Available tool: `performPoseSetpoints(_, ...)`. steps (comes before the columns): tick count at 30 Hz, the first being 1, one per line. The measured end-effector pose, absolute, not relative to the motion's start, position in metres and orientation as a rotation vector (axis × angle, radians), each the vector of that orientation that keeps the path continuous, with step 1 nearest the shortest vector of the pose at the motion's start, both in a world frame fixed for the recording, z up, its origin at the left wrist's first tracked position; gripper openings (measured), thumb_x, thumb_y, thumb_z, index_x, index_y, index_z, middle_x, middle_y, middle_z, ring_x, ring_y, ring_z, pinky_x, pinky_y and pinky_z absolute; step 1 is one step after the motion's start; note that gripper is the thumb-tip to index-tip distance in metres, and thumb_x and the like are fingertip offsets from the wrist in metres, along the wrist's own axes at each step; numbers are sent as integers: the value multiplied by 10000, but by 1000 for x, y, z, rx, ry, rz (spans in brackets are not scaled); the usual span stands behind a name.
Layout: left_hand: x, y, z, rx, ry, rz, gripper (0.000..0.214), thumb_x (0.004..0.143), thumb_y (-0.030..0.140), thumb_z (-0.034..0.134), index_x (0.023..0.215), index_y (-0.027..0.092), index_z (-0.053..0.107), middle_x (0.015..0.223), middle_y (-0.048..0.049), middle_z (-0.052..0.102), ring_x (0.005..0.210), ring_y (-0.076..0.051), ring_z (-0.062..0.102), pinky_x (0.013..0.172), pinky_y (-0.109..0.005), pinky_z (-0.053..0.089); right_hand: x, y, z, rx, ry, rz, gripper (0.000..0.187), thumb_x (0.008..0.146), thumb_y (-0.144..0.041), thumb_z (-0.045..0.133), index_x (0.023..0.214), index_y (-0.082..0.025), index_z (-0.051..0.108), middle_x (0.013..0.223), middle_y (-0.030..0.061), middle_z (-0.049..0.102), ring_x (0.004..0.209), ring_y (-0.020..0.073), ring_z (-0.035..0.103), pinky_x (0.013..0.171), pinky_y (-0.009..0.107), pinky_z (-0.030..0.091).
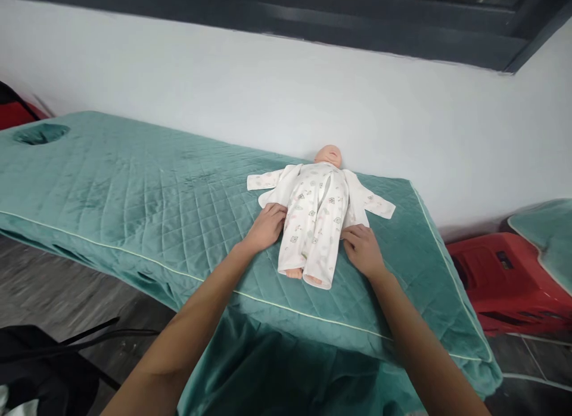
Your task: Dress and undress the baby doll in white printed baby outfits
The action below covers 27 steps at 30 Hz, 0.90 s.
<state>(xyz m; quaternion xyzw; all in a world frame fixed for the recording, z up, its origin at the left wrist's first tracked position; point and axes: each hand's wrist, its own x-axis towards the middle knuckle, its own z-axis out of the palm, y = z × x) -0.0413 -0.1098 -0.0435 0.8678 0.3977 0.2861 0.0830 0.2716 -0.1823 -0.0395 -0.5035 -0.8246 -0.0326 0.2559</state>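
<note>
A baby doll lies on its back on a teal quilted massage bed, head toward the white wall. It wears a white patterned romper with the sleeves spread out flat. My left hand rests at the romper's left edge, fingers curled on the cloth beside the doll's side. At the right edge, my right hand touches the fabric near the doll's hip with its fingers bent. The doll's bare feet stick out of the leg openings.
The bed has a face hole at its far left end. A red plastic stool stands on the floor to the right, beside another teal-covered bed. Dark cables and black cloth lie at lower left.
</note>
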Motion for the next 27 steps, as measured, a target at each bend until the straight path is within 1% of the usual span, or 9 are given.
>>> performPoseSetpoints(4, -43, -109, -44, 2564, 1186, 840, 258, 967, 241, 442, 926, 197, 694, 1242, -88, 635, 1248, -245, 496, 1107, -449, 407, 276, -177, -36, -1347, -2245, 157, 233, 876, -122, 495, 911, -215, 705, 983, 51, 734, 968, 237, 623, 906, 413, 423)
performPoseSetpoints(7, -45, -96, -50, 2358, 1445, 1010, 258, 979, 288, 437, 990, 196, 678, 1236, -94, 646, 1228, -230, 531, 1122, -435, 391, 292, -162, -35, -1339, -1878, 330, 194, 917, -257, 510, 950, -221, 697, 1002, 49, 733, 974, 220, 652, 930, 402, 462)
performPoseSetpoints(10, -47, -81, -55, 2045, 1936, 1030, 287, 957, 322, 476, 1139, 167, 634, 1228, -138, 640, 1203, -284, 547, 1057, -457, 430, 311, -140, -39, -1545, -1386, 269, 259, 881, -376, 545, 995, -186, 679, 1000, 88, 719, 906, 224, 644, 871, 395, 495)
performPoseSetpoints(13, -45, -72, -56, 1945, 2195, 891, 353, 927, 373, 531, 1203, 166, 608, 1299, -170, 604, 1252, -356, 513, 1026, -506, 429, 320, -127, -45, -1850, -1307, 151, 319, 810, -432, 601, 954, -156, 673, 972, 127, 702, 856, 240, 609, 833, 406, 479)
performPoseSetpoints(16, -43, -69, -55, 1937, 2273, 866, 353, 911, 411, 560, 1165, 173, 619, 1312, -170, 597, 1259, -377, 502, 1025, -527, 417, 315, -131, -47, -2037, -1453, 143, 311, 808, -473, 621, 924, -188, 668, 915, 91, 691, 795, 228, 587, 763, 373, 444)
performPoseSetpoints(19, -44, -69, -55, 1909, 2253, 885, 274, 908, 399, 564, 1072, 192, 639, 1279, -147, 613, 1236, -357, 522, 1021, -516, 422, 309, -141, -46, -2098, -1493, 205, 263, 804, -480, 629, 799, -217, 636, 749, 28, 637, 663, 189, 525, 681, 337, 396)
performPoseSetpoints(22, -46, -70, -55, 1862, 2201, 902, 213, 909, 359, 561, 1041, 211, 638, 1302, -126, 606, 1246, -335, 524, 1039, -500, 413, 309, -142, -42, -1952, -1302, 346, 254, 730, -452, 676, 720, -213, 590, 668, 1, 579, 637, 175, 490, 643, 321, 378)
performPoseSetpoints(25, -46, -70, -56, 1830, 2205, 943, 303, 906, 365, 575, 1153, 193, 608, 1369, -151, 566, 1301, -349, 481, 1064, -511, 392, 304, -135, -31, -1525, -977, 599, 242, 698, -408, 656, 809, -213, 563, 745, -11, 601, 683, 168, 534, 640, 298, 415)
performPoseSetpoints(27, -45, -69, -56, 1833, 2219, 953, 355, 908, 395, 579, 1192, 183, 601, 1406, -171, 539, 1331, -367, 451, 1077, -531, 374, 293, -129, -17, -1275, -909, 693, 232, 709, -369, 629, 862, -223, 534, 818, -15, 620, 731, 165, 572, 678, 295, 452)
